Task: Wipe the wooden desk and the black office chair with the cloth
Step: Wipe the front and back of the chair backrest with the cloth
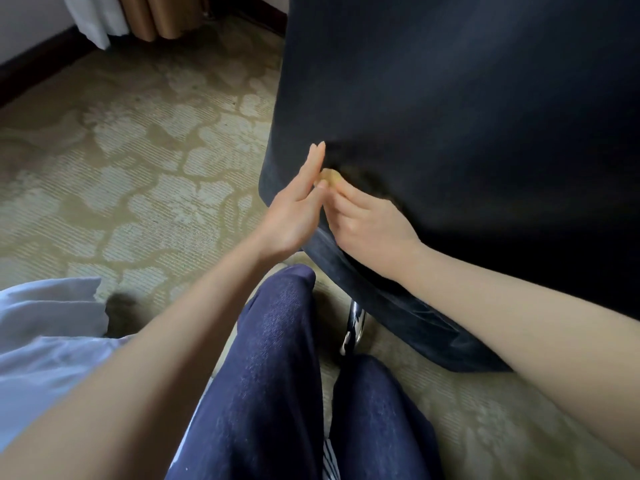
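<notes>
Setting: patterned carpet [138, 150] underfoot, a curtain [156, 15] along the far wall. No wooden surface is in view, so we cannot say whether the desk has been wiped.

Step in hand: we judge this to be the chair part of the task. The black office chair [450, 116] fills the upper right of the head view, and both hands meet at its rounded left edge.

Hands:
- The left hand [294, 209] has its fingers straight and together, laid flat against the chair's left edge. It holds nothing and seems to steady the upholstery.
- The right hand [367, 226] holds the cloth [329, 176] pinched at its fingertips and pressed onto the chair face just inside that edge. The thumb is hidden, so we cannot confirm the exact grip.

Cloth: only a small pale yellow wad shows, bunched rather than spread flat. The rest is covered by fingers.

Chair: dark, matte, fabric-like covering, slightly dimpled where the cloth presses in. Motion blur prevents any reading of dust or marks. A chrome leg [355, 323] shows below the lower rim, beside the person's trousers [277, 375].

Next move, our judgement: the wipe should travel across the broad face to the right, which is well away from the present contact. That calls for a flatter, wider spread of the cloth and steady pressure.
</notes>
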Available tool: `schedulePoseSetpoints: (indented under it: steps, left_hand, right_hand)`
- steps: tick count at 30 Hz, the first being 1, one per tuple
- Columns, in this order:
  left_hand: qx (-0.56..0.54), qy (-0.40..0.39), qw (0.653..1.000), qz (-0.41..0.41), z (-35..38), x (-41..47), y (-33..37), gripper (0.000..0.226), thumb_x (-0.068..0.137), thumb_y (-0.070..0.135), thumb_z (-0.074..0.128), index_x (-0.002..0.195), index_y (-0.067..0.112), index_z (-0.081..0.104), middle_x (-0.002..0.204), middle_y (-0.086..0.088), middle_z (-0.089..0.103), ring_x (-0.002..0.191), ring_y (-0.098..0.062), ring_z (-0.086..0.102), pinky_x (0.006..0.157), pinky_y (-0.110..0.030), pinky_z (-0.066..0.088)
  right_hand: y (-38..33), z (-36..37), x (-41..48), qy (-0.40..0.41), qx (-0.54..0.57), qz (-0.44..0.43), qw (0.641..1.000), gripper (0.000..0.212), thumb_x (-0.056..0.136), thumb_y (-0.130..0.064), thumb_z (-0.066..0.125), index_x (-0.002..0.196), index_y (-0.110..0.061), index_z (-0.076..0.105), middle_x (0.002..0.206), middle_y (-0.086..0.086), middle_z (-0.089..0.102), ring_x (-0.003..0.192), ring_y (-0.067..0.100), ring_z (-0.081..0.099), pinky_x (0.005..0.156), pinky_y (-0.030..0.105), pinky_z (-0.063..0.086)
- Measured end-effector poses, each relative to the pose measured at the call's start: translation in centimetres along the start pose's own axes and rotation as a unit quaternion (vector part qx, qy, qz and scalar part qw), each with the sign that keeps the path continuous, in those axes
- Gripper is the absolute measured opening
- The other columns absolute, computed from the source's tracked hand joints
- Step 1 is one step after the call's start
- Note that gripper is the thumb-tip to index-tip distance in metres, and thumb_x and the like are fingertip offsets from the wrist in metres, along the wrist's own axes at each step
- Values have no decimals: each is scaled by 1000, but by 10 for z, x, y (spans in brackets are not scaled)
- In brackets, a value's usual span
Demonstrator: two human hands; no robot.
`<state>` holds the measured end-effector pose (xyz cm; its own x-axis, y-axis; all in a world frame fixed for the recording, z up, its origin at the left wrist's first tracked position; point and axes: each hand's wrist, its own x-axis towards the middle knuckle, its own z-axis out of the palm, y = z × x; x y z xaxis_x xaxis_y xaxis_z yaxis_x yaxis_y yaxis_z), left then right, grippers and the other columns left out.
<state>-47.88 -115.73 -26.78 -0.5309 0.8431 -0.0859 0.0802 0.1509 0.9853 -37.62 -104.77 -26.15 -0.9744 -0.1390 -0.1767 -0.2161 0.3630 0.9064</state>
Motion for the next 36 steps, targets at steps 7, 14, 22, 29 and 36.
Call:
schedulePoseSetpoints:
  steps: [7,14,22,29,36]
  left_hand:
    - [40,1,999,-15,18,10,-7,63,101,12,30,151,27,-5,158,13,-12,120,21,-2,84,14,3]
    - [85,22,996,-18,17,12,-6,63,101,14,31,152,28,-4,158,13,-9,124,17,4,93,1,7]
    - [21,31,997,-69,25,-7,-3,57,103,18,34,153,23,8,160,5,2,145,-10,9,119,-27,7]
    - [-107,-67,967,-219,97,-104,-9,24,101,21,41,115,32,57,117,15,63,107,3,57,88,-9,42]
    - [-246,-88,944,-201,117,-168,25,58,68,56,57,120,32,59,112,17,68,105,-1,62,85,-23,42]
  right_hand:
    - [-39,11,6,-133,-14,-146,980,45,94,-16,49,136,1,44,143,25,40,136,46,26,107,59,-5]
    - [-90,35,-55,-132,117,-221,959,52,96,1,39,143,12,19,154,30,7,144,41,-1,110,50,-16]
    - [-97,16,-169,-168,367,-39,914,47,91,-23,61,131,1,54,143,14,46,137,26,38,103,32,43]
    - [-57,-42,-188,24,484,203,851,41,100,-14,31,113,-1,67,119,11,66,111,24,63,96,30,48]
    - [-35,-98,-174,151,593,408,677,44,81,13,60,125,9,55,132,20,54,126,33,49,103,47,44]
